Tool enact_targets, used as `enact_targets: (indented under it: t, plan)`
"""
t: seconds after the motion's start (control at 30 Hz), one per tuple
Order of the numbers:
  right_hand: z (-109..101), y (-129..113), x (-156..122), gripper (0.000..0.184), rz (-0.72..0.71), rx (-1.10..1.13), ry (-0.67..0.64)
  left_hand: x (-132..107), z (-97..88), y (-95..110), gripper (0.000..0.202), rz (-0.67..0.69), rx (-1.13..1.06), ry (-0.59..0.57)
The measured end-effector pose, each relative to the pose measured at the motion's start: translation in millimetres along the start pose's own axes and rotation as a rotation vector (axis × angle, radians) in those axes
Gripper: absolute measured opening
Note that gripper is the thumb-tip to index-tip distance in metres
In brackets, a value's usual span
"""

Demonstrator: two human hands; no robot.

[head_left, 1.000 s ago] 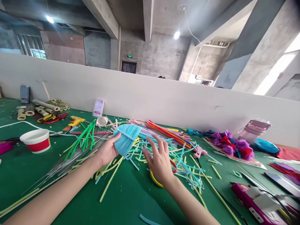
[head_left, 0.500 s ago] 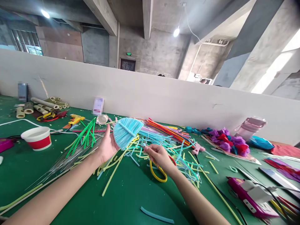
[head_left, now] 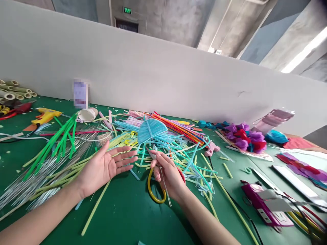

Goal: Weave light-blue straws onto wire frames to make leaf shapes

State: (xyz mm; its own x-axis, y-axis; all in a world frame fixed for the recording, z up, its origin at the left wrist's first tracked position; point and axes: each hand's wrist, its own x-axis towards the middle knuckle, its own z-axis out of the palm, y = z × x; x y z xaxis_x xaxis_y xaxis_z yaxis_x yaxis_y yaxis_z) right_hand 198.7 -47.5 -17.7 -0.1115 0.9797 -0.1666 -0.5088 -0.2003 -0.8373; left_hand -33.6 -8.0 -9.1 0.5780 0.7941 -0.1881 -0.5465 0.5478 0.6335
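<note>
Fingers of the right hand (head_left: 170, 175) are pinching the wire stem (head_left: 166, 188) of a blue fan (head_left: 152, 130), which is leaning midway between near and far edges of the worktop (head_left: 120, 219); the left hand (head_left: 103, 166) is spreading wide, empty. Likely light, soft and crushable, the fan is favouring a stem grip.

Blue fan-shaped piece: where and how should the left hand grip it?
Probably pinch the blue fan-shaped piece by its left edge, from the left: it looks flat, that edge is uncovered, and the open left hand is on that side.
</note>
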Motion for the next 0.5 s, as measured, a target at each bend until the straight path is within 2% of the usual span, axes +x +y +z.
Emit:
enact_targets:
  t: [0.13, 0.27, 0.5]
  plan:
    - [7.4, 4.1, -4.4, 0.036, 0.092, 0.087, 0.011, 1.2, 2.0, -2.7, 0.055, -0.024, -0.016, 0.034]
    - [12.0, 9.0, -6.6, 0.029, 0.166, 0.119, -0.077, 3.3, -0.4, -6.9, 0.056, -0.058, -0.032, 0.029]
    - [6.3, 17.3, -2.2, 0.032, 0.238, 0.182, -0.139, 3.3, -6.9, -6.0, 0.052, -0.064, -0.065, 0.067]
